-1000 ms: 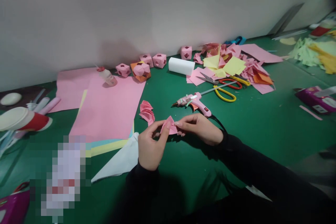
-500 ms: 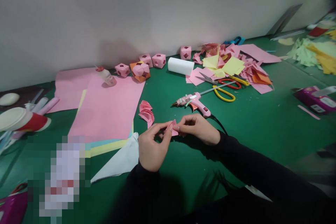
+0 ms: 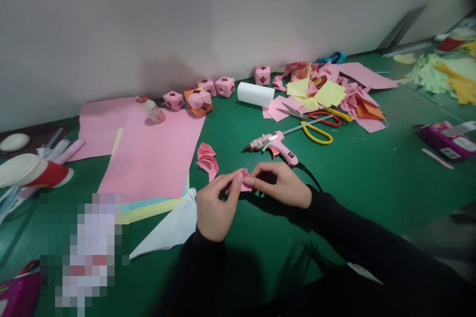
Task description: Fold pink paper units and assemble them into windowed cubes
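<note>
Between both hands is a small folded piece of pink paper [image 3: 245,181], held just above the green table. My left hand [image 3: 218,203] pinches its left side between thumb and fingers. From the other side my right hand [image 3: 281,184] grips it, thumb and forefinger pressed on the right edge. Several folded pink paper pieces [image 3: 207,161] lie stacked just beyond my left hand. A pink glue gun [image 3: 271,144] rests beyond my right hand, nozzle to the left, with a glue stick in its back.
Pink paper sheets [image 3: 148,153] lie left, with a small bottle [image 3: 150,109] on them. Along the wall stand pink paper balls [image 3: 225,87] and a white roll [image 3: 256,94]. Scissors [image 3: 316,126] lie by paper scraps [image 3: 330,91]. A paper cup [image 3: 35,171] lies far left; a white cloth [image 3: 167,228] is near my left wrist.
My left thumb has shifted slightly, and the pink paper between my fingers now looks a little more opened out and turned. The things on the table stay in place.
</note>
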Action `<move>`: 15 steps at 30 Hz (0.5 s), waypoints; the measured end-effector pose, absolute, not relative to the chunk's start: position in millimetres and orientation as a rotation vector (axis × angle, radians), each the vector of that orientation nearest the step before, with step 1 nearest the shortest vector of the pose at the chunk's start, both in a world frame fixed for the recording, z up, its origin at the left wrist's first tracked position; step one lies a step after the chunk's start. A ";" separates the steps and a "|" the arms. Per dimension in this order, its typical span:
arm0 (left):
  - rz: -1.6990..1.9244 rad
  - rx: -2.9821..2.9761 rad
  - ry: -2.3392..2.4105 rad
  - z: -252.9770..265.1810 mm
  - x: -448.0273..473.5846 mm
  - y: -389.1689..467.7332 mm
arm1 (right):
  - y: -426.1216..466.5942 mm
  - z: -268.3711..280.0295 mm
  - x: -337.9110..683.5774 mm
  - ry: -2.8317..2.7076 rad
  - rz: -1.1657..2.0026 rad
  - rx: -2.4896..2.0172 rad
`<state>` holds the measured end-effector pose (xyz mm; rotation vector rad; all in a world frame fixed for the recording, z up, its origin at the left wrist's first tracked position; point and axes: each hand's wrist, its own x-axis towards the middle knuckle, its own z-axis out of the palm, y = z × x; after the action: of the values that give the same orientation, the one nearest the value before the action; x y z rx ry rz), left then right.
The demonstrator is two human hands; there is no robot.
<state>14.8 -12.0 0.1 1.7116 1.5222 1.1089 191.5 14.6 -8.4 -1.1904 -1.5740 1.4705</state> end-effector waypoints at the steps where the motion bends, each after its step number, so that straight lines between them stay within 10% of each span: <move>1: 1.098 1.721 1.507 0.5 14.6 -11.8 | 15.4 -8.0 193.3 -1.618 1.470 -1.176; 15: 0.971 1.740 1.349 4.4 17.2 -12.0 | 13.2 -6.1 192.1 -1.883 1.204 -1.081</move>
<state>17.2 -12.0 4.4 1.7401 1.3488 0.9707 192.1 13.2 -6.1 -1.0805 -1.8833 1.2042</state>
